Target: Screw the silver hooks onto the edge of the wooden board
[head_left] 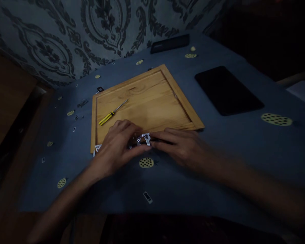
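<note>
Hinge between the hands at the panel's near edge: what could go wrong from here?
The hinge might shift or pinch a finger, since the left hand and right hand are close about it. The screwdriver lies unheld on the panel, so it could roll off if the panel is tilted. The scene is dim, so a small misalignment may be missed.

Dim, underexposed; far right corner near black. Metal hinge (147,138) glints. Right forearm (234,166) motion-blurred, edges soft.
</note>
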Available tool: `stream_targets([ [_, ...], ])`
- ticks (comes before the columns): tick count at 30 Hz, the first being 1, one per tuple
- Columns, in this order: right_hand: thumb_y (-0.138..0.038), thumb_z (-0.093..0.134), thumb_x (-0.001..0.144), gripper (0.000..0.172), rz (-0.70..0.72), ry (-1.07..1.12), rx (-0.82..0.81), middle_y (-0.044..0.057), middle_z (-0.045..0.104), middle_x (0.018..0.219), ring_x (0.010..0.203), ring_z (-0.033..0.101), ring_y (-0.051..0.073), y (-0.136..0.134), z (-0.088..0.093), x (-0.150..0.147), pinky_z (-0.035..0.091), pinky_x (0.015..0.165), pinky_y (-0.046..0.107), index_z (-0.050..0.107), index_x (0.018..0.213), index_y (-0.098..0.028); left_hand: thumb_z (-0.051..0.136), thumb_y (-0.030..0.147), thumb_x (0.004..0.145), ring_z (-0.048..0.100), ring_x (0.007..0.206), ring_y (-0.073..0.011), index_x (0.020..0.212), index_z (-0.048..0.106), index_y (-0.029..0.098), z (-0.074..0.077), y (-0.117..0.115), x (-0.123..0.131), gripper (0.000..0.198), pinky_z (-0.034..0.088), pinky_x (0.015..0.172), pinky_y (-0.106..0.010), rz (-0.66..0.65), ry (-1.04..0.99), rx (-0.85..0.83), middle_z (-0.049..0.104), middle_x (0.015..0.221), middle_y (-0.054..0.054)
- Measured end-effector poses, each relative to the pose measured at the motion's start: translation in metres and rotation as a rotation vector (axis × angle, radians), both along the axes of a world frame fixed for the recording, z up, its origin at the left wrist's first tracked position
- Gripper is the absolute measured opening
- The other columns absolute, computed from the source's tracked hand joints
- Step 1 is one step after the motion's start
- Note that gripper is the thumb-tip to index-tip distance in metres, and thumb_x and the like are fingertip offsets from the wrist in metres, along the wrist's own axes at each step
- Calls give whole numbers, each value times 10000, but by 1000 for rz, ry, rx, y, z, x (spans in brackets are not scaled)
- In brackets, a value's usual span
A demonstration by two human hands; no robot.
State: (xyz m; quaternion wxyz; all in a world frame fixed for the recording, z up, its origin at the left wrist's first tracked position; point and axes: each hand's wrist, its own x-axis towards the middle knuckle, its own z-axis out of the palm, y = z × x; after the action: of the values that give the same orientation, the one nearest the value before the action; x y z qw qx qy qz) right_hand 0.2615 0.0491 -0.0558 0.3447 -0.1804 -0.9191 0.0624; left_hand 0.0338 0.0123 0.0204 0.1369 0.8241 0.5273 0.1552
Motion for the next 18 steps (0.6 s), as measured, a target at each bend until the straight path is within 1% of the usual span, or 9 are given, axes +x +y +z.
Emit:
stream_targets([
  [3, -68, 499, 992, 271, 1, 7, -5, 97, 755, 1185, 972, 728, 222, 0, 1, 0, 624, 717, 346, 710, 1137, -156, 582, 373, 1011, 615, 983, -234, 1124, 686, 186, 5, 5, -6, 242, 498, 847, -382, -2, -74, -2, 673, 1027, -61],
  [6, -59, 510, 983, 250, 2, -3, -9, 97, 760, 1172, 951, 732, 222, 0, 4, 0, 630, 715, 348, 715, 1090, -155, 537, 292, 1006, 636, 1024, -234, 1103, 695, 199, 8, 16, -10, 208, 508, 884, -379, 10, -62, -5, 690, 1043, -62],
  [9, -54, 515, 976, 243, 11, -8, 4, 116, 757, 1172, 949, 733, 234, 0, 5, 1, 639, 712, 369, 715, 1082, -143, 530, 277, 980, 643, 1061, -237, 1124, 696, 196, 10, 34, -22, 234, 511, 938, -385, 108, 2, 25, 702, 1099, -73],
  [11, -55, 527, 971, 247, 11, -7, -3, 114, 755, 1179, 977, 731, 233, 0, 4, 2, 644, 727, 372, 717, 1100, -147, 520, 280, 956, 642, 1051, -246, 1121, 701, 181, 13, 48, -38, 265, 499, 963, -397, 233, 100, 49, 702, 1102, -86],
  [12, -52, 531, 968, 260, 10, -4, -7, 110, 753, 1189, 1001, 730, 232, 0, 4, 2, 646, 737, 374, 717, 1117, -155, 496, 290, 956, 636, 1069, -252, 1136, 696, 183, 14, 54, -48, 290, 492, 973, -402, 311, 143, 48, 697, 1145, -92],
  [13, -41, 530, 963, 285, 4, -14, -20, 106, 747, 1212, 1026, 729, 233, 0, 3, 2, 650, 757, 384, 712, 1147, -162, 480, 288, 946, 635, 1071, -267, 1136, 693, 166, 16, 59, -58, 311, 491, 961, -414, 350, 161, 54, 693, 1166, -113],
  [15, -33, 533, 958, 310, 3, -19, -21, 108, 740, 1239, 1043, 731, 239, 0, 3, 2, 658, 776, 407, 704, 1180, -165, 464, 279, 921, 643, 1028, -282, 1090, 697, 144, 20, 64, -77, 318, 482, 931, -427, 391, 185, 53, 706, 1116, -132],
  [18, -15, 542, 939, 326, 12, -30, -30, 108, 742, 1240, 1025, 739, 234, 1, 3, 2, 664, 777, 409, 712, 1173, -165, 473, 408, 931, 653, 905, -251, 993, 698, 178, 21, 61, -94, 328, 475, 807, -367, 399, 187, -17, 726, 997, -90],
])
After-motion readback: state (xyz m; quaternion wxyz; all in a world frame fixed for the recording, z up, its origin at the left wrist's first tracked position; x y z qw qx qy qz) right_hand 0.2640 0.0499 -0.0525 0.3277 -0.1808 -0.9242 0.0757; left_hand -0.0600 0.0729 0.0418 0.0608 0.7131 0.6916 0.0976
